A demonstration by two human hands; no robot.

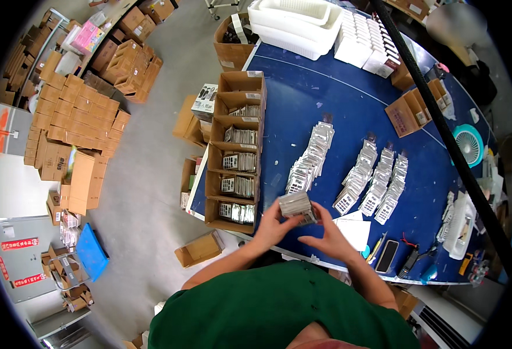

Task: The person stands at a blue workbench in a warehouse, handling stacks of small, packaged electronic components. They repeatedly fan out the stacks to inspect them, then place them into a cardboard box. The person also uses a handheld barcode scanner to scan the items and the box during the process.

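The left hand (271,229) has a packet stack (296,205) in its grip, seemingly steadied by the wide-spread right hand (331,237).

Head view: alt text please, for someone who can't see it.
A person's left hand grips a stack of silvery packets over a blue table, right hand open beside it. Four rows of overlapping packets lie beyond; open cardboard boxes line the left side.
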